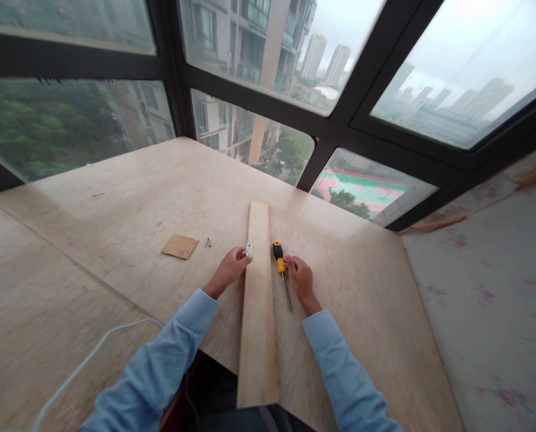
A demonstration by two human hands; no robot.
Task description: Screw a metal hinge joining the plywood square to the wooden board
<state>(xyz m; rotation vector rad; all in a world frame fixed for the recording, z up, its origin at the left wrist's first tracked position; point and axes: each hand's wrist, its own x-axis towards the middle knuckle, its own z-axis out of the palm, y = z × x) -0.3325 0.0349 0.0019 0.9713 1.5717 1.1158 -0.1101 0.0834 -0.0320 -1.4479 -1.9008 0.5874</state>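
Observation:
A long pale wooden board (258, 312) runs away from me, its near end jutting past the counter's edge. My left hand (231, 268) pinches a small silvery metal plate with dark holes (249, 249) at the board's left edge; whether the plate touches the wood I cannot tell. To the right of the board, a screwdriver (278, 251) with a black and yellow handle points its shaft toward me. The closed fingers of my right hand (301, 277) are at the yellow lower part of its handle. Some fingertips are hidden.
A brown square of cardboard (180, 246) lies on the marbled counter (128, 210), with a few small screws (209, 242) beside it. A white cable (92, 354) crosses at lower left. Dark-framed windows (258, 93) border the far side, and a flowered wall (488, 294) the right.

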